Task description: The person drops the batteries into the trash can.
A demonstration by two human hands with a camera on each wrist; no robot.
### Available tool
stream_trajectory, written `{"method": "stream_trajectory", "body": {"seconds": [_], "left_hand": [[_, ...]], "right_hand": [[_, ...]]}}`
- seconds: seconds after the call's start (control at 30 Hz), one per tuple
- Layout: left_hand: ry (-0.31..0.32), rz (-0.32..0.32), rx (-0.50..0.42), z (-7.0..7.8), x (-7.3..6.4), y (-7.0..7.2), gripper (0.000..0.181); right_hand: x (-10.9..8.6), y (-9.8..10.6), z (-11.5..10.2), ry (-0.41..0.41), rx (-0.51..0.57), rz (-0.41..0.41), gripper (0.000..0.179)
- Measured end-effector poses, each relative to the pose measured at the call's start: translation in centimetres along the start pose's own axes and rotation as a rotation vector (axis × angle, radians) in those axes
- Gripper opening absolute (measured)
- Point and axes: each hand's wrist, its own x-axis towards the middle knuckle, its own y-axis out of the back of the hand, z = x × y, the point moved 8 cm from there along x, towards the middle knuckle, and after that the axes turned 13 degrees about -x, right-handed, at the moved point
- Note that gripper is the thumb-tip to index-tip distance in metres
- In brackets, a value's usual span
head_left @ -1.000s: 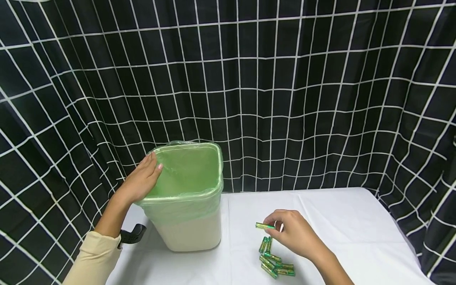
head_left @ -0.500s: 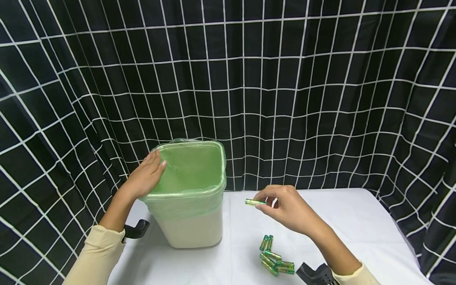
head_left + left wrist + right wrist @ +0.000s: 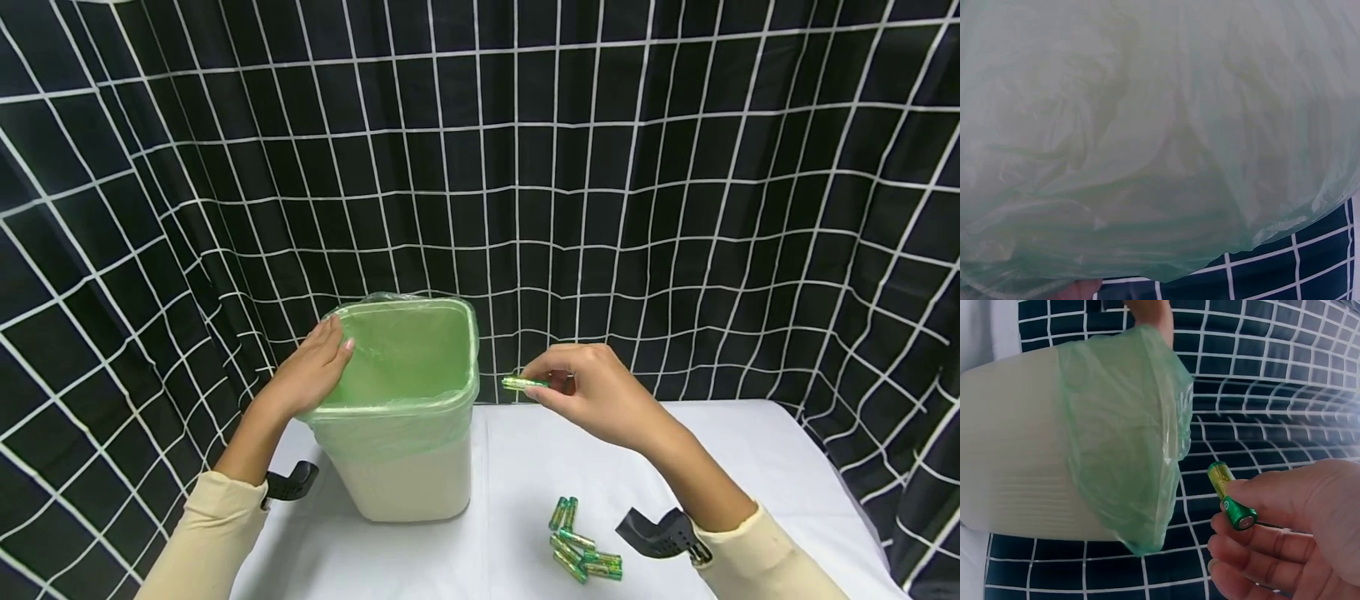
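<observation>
My right hand (image 3: pixel 592 392) pinches a green and gold battery (image 3: pixel 1232 497) between thumb and fingers, held in the air to the right of the bin. A light-coloured bin (image 3: pixel 408 483) stands at the left, lined with a thin green bag (image 3: pixel 397 429) folded over its rim. My left hand (image 3: pixel 311 371) rests on the bin's left rim, its fingers extended over the bag edge. In the left wrist view the bag (image 3: pixel 1160 137) fills most of the picture, with part of a hand showing at the bottom. Several more batteries (image 3: pixel 577 540) lie in a loose group on the table.
A white cloth covers the table (image 3: pixel 517 467). Dark curtain (image 3: pixel 570 208) with a white grid hangs behind and along both sides, close to the bin's far side. Black wrist straps (image 3: pixel 660 533) sit at both sleeves.
My right hand has lifted the battery up from the group and carried it leftward, nearer the bin. The left hand stays at the bin's rim.
</observation>
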Motion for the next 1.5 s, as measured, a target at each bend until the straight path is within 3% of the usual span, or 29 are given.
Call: {"method": "stream_trajectory", "body": {"seconds": [0.4, 0.73, 1.5], "left_hand": [[-0.003, 0.010, 0.004, -0.2, 0.4, 0.6, 0.065], [-0.003, 0.007, 0.009, -0.1, 0.2, 0.3, 0.064], [0.002, 0.006, 0.009, -0.3, 0.2, 0.0, 0.063]], "right_hand": [[4.9, 0.0, -3.0, 0.103, -0.045, -0.012, 0.008], [7.3, -0.1, -4.3, 0.135, -0.117, -0.004, 0.011], [11.7, -6.5, -4.5, 0.126, -0.224, -0.149, 0.010]]}}
